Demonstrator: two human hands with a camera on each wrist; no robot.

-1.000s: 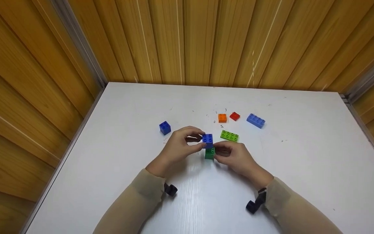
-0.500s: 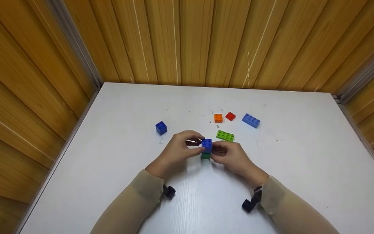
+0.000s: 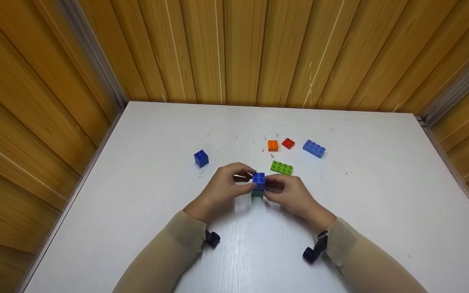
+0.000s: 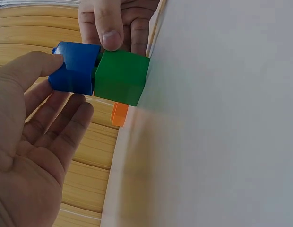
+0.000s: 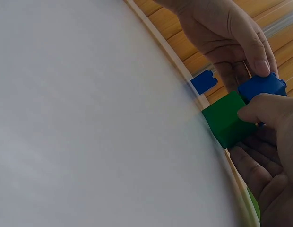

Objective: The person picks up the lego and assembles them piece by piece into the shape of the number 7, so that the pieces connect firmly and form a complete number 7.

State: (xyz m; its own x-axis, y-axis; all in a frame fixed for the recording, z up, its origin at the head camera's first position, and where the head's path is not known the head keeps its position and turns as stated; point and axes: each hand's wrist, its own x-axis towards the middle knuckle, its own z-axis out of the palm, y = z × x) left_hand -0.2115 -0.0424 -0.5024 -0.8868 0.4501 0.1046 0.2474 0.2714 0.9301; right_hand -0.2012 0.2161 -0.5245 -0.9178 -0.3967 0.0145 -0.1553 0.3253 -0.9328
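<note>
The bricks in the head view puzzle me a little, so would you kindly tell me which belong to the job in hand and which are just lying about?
In the job:
upper blue brick, held by the left hand
green brick under it, held by the right hand

Apparently just lying about:
dark blue brick
orange brick
red brick
pale blue brick
lime brick

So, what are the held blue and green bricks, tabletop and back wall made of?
The held blue brick and green brick look like hard, smooth plastic: even colour, crisp edges. The white tabletop seems laminate or painted board, slightly glossy, given its reflections. The back wall looks satiny, wood-grained; real wood or print, I can't tell.
</note>
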